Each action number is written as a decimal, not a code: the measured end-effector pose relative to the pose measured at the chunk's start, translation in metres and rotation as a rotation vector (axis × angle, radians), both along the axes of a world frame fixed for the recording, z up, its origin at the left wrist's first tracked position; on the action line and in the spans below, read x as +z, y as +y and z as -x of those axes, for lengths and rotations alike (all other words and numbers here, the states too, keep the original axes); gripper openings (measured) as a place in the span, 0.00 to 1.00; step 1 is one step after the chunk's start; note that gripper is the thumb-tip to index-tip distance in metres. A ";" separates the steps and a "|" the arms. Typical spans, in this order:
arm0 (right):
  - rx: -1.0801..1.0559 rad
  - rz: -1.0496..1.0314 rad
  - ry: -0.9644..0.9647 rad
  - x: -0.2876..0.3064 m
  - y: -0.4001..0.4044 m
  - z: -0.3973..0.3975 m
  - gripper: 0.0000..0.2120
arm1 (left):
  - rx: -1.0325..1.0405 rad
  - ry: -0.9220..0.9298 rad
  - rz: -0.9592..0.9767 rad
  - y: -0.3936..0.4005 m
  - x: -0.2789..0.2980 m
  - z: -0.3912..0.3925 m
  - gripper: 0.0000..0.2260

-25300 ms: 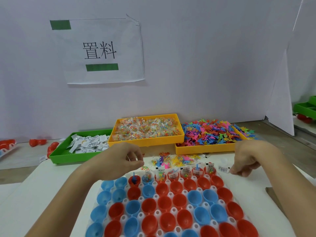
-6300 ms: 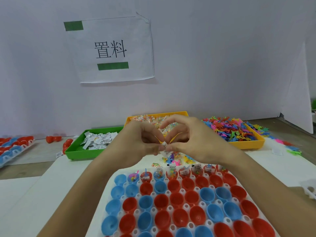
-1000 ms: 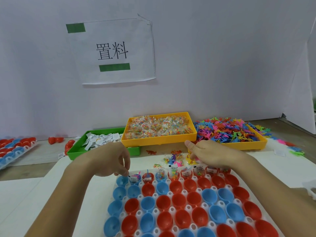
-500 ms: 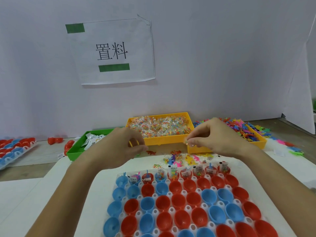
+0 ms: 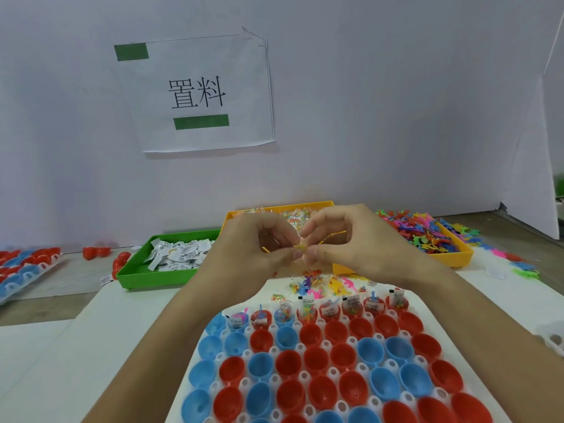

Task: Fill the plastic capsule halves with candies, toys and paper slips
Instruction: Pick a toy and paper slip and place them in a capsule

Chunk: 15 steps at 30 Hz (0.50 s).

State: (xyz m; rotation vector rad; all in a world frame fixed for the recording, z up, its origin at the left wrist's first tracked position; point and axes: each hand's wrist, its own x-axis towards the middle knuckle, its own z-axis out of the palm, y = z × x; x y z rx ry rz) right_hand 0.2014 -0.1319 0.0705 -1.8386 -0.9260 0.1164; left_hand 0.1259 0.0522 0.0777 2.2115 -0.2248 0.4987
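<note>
Red and blue capsule halves (image 5: 317, 380) stand in a white holder tray (image 5: 518, 389) in front of me. The far row (image 5: 329, 309) holds candies, toys and paper slips, except the blue half at its left end. My left hand (image 5: 256, 248) and my right hand (image 5: 345, 242) meet above the tray's far edge. Both pinch a small yellow toy (image 5: 300, 247) between their fingertips. A little heap of loose toys and candy packets (image 5: 323, 283) lies just beyond the tray.
Along the wall stand a green bin of paper slips (image 5: 152, 273), a yellow bin of candy packets (image 5: 274, 209) and a yellow bin of coloured toys (image 5: 442, 257). Another capsule tray (image 5: 21, 270) and loose red capsules (image 5: 96, 251) lie at the left.
Both hands have risen from the far row and come together. They now pinch one small yellow toy between them.
</note>
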 end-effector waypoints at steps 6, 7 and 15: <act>0.042 -0.012 0.035 0.001 0.002 0.001 0.03 | 0.012 0.024 0.000 0.001 0.000 0.001 0.04; 0.055 -0.018 0.048 0.001 0.002 0.001 0.03 | -0.004 0.035 0.010 0.002 0.001 0.002 0.04; -0.007 -0.068 0.068 0.003 -0.004 -0.005 0.05 | 0.026 0.270 -0.263 0.055 0.009 0.012 0.07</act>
